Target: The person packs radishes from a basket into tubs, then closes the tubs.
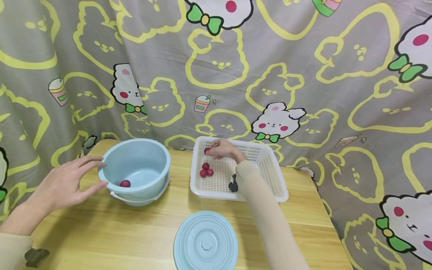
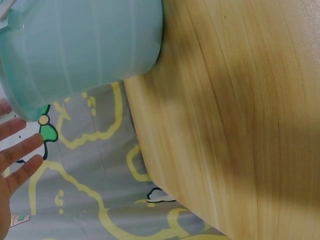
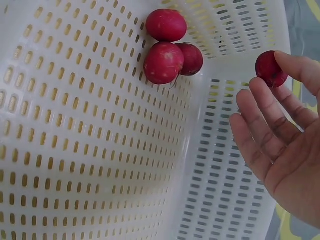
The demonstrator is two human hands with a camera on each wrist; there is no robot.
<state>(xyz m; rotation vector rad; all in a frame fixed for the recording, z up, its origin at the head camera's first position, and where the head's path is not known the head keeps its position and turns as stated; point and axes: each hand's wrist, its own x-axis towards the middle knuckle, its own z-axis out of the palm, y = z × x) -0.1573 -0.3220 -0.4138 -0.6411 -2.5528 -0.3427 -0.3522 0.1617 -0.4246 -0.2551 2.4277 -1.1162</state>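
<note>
My left hand [image 1: 67,183] lies open beside a light blue basin [image 1: 135,165], its straight fingertips touching the basin's outer wall. In the left wrist view those fingers [image 2: 20,145] reach up toward the basin [image 2: 85,45]. One red radish [image 1: 125,183] lies inside the basin. My right hand [image 1: 221,149] reaches into the far left corner of a white perforated basket [image 1: 270,176] and pinches a red radish [image 1: 207,150] at its fingertips. The right wrist view shows that radish [image 3: 270,69] between two fingertips [image 3: 290,62]. Three more radishes [image 1: 206,169] cluster on the basket floor [image 3: 75,150].
A light blue round lid [image 1: 205,242] lies on the wooden table [image 1: 118,232] near its front edge. A patterned grey curtain [image 1: 303,75] hangs close behind the table and down both sides. The table's right edge runs just past the basket.
</note>
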